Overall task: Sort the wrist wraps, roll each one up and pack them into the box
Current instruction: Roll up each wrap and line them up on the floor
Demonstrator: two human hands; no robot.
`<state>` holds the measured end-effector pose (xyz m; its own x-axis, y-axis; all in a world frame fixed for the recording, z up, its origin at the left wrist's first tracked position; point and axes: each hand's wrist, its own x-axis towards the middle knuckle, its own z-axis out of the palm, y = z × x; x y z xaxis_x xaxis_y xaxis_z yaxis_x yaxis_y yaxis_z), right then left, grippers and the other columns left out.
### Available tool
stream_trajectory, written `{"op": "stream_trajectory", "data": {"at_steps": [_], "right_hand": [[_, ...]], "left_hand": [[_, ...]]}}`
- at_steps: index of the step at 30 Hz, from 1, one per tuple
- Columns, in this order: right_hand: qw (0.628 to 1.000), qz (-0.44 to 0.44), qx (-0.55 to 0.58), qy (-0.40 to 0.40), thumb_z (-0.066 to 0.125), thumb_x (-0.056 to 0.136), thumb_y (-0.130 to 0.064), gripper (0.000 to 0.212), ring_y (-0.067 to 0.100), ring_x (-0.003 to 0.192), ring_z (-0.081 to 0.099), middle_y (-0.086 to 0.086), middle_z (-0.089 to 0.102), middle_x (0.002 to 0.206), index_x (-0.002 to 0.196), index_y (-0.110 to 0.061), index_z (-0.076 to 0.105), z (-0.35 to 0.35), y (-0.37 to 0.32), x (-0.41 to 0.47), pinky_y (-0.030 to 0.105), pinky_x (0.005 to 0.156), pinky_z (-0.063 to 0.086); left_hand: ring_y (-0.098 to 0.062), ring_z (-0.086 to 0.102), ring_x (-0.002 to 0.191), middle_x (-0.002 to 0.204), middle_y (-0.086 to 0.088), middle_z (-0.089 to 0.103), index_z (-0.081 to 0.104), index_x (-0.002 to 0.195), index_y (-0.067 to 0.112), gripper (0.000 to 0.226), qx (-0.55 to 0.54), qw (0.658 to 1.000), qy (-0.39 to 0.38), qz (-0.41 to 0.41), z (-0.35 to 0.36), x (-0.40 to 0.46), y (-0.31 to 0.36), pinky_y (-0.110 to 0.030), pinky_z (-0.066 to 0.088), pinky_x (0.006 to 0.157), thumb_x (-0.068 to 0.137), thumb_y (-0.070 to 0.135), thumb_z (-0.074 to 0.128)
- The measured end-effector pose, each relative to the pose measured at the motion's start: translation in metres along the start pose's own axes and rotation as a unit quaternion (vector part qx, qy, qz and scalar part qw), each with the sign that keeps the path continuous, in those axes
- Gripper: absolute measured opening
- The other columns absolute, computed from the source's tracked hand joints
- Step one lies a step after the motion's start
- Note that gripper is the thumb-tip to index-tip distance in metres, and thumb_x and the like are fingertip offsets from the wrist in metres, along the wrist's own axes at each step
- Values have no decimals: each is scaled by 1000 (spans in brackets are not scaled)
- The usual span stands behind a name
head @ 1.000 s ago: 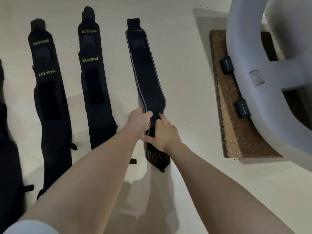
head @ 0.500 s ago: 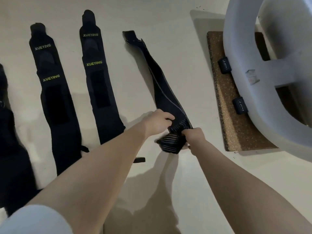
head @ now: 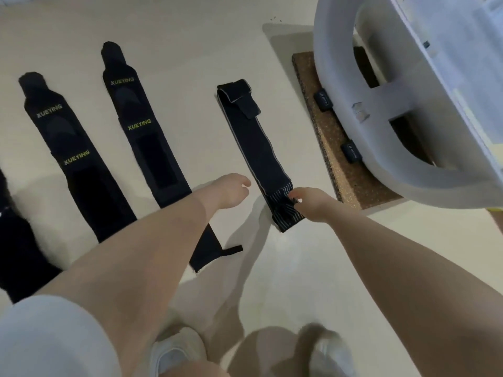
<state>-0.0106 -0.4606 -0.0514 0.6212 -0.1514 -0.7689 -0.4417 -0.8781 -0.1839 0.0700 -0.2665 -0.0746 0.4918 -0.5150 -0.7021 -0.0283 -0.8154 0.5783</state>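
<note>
A dark wrist wrap with pale edge stitching (head: 255,142) lies flat on the pale floor, its far end folded back on itself. My right hand (head: 313,202) pinches its striped near end. My left hand (head: 231,189) hovers just left of that wrap with loosely curled fingers and holds nothing. Two black wraps lettered XUEYING lie stretched out to the left, one (head: 141,131) beside the other (head: 68,159). Another dark wrap (head: 11,240) shows partly at the left edge.
A cork mat (head: 345,170) lies at the right with two small black rolled wraps, one (head: 324,99) behind the other (head: 351,153). A large white curved frame (head: 394,164) stands over it. My shoes (head: 174,352) show at the bottom.
The wrap, lifted and twisted half a second ago, now lies flat with its far end folded over. My left hand has let go of it. The view has tilted down.
</note>
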Motion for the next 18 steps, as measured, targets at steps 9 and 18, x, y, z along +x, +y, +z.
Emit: {"op": "stream_trajectory", "data": {"at_steps": [9, 18], "right_hand": [[993, -85, -76, 26, 56, 90, -21, 46, 30, 112, 49, 12, 50, 125, 132, -11, 41, 44, 30, 58, 42, 91, 45], [955, -282, -44, -79, 65, 79, -2, 25, 19, 90, 54, 5, 56, 93, 102, -9, 71, 21, 84, 58, 19, 76, 39]], "left_hand": [[-17, 28, 142, 154, 4, 31, 41, 142, 26, 45, -21, 1000, -1, 5, 38, 19, 2, -33, 22, 116, 103, 11, 26], [-24, 43, 127, 135, -8, 50, 52, 132, 6, 35, -33, 999, 18, -37, 124, 40, 49, -21, 29, 97, 101, 13, 36]]}}
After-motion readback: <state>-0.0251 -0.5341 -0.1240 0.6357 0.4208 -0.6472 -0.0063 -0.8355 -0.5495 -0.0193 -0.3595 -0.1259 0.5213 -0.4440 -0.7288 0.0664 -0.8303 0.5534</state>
